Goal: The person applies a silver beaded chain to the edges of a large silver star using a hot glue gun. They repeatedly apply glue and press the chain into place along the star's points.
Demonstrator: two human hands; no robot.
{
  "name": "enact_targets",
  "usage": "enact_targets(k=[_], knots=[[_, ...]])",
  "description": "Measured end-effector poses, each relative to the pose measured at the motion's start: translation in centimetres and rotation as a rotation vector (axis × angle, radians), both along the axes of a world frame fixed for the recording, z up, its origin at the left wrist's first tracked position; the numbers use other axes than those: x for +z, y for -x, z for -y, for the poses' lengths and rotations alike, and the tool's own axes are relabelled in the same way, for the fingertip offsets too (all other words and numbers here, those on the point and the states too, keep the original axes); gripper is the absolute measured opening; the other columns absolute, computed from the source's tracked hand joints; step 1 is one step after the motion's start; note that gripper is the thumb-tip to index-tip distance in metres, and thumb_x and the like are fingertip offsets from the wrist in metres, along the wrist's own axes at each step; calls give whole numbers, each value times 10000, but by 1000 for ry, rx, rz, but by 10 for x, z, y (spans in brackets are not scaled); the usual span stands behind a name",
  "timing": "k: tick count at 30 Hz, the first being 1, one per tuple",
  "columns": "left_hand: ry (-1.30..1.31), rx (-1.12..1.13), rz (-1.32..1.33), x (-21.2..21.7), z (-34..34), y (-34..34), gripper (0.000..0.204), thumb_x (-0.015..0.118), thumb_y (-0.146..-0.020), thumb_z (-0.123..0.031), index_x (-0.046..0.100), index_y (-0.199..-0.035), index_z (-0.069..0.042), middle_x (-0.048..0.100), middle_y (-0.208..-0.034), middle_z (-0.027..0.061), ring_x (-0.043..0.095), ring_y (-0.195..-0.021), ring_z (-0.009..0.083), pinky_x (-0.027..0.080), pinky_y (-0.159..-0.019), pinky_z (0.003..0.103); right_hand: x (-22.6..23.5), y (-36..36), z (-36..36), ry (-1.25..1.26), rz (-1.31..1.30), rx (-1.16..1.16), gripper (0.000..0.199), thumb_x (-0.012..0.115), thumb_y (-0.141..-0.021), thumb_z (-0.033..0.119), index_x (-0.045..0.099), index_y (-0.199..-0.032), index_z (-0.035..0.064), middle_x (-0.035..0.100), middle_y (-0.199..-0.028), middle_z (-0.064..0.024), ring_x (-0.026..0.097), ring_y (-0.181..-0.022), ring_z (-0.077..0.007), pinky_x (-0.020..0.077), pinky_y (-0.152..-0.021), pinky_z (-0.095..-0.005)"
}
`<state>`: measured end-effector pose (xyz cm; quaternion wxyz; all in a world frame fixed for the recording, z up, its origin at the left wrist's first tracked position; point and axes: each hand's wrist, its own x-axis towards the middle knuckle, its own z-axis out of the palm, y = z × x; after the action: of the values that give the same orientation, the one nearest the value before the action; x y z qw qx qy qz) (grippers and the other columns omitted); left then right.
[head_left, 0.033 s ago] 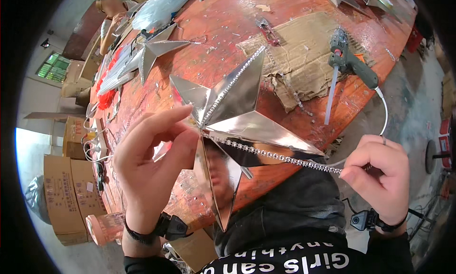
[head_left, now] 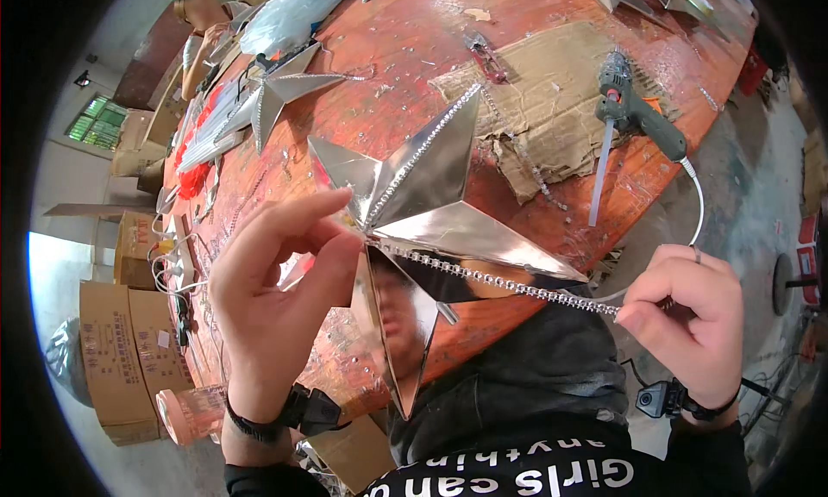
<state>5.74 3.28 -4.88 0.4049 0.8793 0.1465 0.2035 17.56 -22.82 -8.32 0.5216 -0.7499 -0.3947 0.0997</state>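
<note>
My left hand [head_left: 280, 286] pinches the centre of a mirrored silver star [head_left: 431, 182], held up over the table edge. A strip of clear rhinestones [head_left: 509, 283] runs from the star's centre along one ridge out to my right hand [head_left: 690, 320], which pinches its free end past the star's tip. Another rhinestone strip lies glued along the upper ridge. The star's lower point hangs down towards my dark jacket.
A green hot glue gun [head_left: 634, 109] with a glue stick lies on torn cardboard [head_left: 535, 92] on the red wooden table [head_left: 405, 31]. Red snips [head_left: 487, 56] and another silver star [head_left: 280, 92] lie farther off. A person [head_left: 203, 31] sits at the far left; cardboard boxes [head_left: 129, 359] stand below.
</note>
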Motion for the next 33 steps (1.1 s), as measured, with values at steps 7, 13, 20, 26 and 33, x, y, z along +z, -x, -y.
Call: enact_targets(k=[7, 13, 20, 26, 33], knots=[[-7, -70, -43, -5, -8, -12, 267, 640, -812, 44, 603, -1073, 4, 551, -764, -15, 500, -676, 40, 391, -607, 185, 0, 1, 1, 20, -10, 2, 113, 736, -751, 36, 630, -726, 5, 540, -604, -42, 479, -490, -106, 344, -455, -231], [439, -14, -57, 2, -9, -13, 261, 588, -843, 46, 588, -1099, -3, 571, -820, 2, 523, -742, 41, 411, -680, 200, -4, 0, 0, 30, -11, -18, 103, 719, -767, 49, 633, -735, 2, 547, -614, -46, 487, -505, -105, 347, -463, -232], [-374, -52, 72, -8, -18, 11, 194, 621, -786, 33, 674, -972, 13, 645, -928, 106, 610, -829, 176, 475, -732, 283, -6, -2, -3, 43, -66, -30, 105, 691, -796, 50, 620, -750, -12, 561, -631, -51, 492, -519, -109, 356, -477, -238], [-677, -225, 67, -15, -18, 9, 272, 687, -734, -32, 686, -1005, -22, 640, -936, 91, 605, -832, 239, 485, -728, 325, -15, -2, -2, 42, -84, -52, 120, 679, -818, 59, 613, -750, -14, 571, -639, -50, 490, -522, -105, 362, -486, -238], [-719, -224, 77, -17, -16, 8, 334, 736, -673, 9, 687, -1000, -37, 636, -944, 79, 608, -832, 237, 486, -721, 329, -19, -4, 0, 48, -219, -52, 144, 687, -831, 78, 606, -767, -22, 560, -628, -35, 484, -540, -69, 367, -499, -222]])
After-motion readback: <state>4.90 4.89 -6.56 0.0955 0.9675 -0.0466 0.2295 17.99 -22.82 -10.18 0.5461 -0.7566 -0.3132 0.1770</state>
